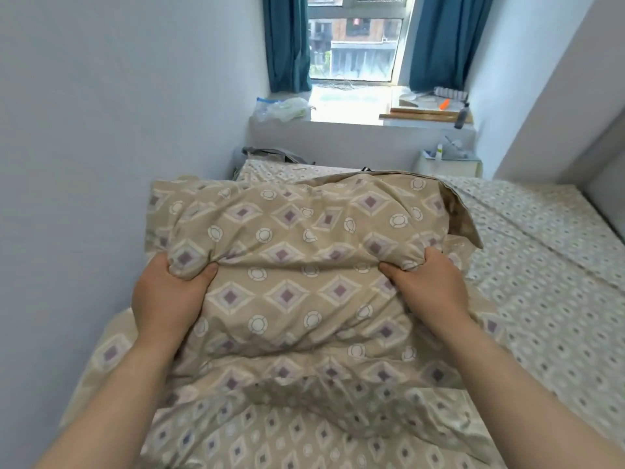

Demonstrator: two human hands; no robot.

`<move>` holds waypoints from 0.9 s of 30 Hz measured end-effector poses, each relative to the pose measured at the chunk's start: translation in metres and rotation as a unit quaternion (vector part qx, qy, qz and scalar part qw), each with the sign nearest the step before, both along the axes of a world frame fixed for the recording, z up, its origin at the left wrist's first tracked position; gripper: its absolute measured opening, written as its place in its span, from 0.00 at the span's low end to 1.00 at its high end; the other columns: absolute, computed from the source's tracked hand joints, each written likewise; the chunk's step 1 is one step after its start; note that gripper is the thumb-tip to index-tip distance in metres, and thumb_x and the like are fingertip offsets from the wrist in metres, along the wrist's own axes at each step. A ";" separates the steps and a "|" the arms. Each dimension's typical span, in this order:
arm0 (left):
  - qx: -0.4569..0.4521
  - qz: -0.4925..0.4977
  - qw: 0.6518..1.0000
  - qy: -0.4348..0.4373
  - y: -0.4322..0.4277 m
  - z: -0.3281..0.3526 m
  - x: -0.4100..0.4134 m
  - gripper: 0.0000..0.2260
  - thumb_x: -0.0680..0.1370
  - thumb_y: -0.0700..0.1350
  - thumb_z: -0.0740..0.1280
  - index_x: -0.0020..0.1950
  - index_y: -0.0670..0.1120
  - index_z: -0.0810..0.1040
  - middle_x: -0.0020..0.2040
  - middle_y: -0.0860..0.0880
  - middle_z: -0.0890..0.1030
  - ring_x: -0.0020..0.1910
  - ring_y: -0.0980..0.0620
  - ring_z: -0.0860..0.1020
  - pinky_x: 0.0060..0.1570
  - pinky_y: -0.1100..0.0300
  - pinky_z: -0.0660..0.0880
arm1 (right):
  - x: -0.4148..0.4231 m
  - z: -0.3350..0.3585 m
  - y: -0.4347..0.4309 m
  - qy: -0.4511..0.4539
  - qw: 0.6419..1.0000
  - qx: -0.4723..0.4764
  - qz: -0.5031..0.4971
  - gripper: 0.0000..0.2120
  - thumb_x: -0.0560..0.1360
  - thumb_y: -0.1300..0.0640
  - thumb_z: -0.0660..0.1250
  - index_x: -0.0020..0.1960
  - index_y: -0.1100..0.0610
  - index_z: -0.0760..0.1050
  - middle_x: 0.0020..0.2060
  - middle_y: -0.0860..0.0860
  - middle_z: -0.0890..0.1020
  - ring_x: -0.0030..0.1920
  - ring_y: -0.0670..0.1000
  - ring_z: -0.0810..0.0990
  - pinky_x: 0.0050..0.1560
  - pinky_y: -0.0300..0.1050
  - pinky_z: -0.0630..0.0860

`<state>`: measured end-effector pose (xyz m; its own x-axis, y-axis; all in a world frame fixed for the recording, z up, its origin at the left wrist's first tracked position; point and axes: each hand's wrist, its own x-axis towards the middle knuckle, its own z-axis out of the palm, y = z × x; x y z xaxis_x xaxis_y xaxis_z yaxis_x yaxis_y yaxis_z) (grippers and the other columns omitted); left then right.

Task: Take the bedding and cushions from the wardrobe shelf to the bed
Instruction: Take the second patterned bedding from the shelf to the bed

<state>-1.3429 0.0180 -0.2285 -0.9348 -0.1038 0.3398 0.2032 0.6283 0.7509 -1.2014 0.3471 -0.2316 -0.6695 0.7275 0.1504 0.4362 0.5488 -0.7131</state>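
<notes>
A beige pillow (304, 245) with purple diamonds and white circles fills the middle of the head view. My left hand (169, 292) grips its near left edge, and my right hand (429, 282) grips its near right edge. The pillow rests on folded bedding (304, 418) of the same pattern, which lies on the near left part of the bed (541, 265). The bed has a pale dotted sheet and stretches toward the window. The wardrobe is out of view.
A white wall (84, 164) runs close along the bed's left side. At the far end, a window sill (355, 110) holds plastic bags, wooden strips and a dark bottle. A small white bedside stand (449, 164) sits at the far right of the bed.
</notes>
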 end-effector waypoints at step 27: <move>-0.116 -0.138 0.954 -0.241 0.169 -0.362 -0.056 0.20 0.66 0.64 0.72 0.44 0.50 0.74 0.39 0.51 0.78 0.38 0.48 0.76 0.38 0.51 0.73 | 0.031 -0.339 0.110 -0.234 0.959 -0.099 -0.124 0.26 0.60 0.28 0.65 0.44 0.48 0.71 0.37 0.45 0.80 0.41 0.54 0.79 0.40 0.49 0.75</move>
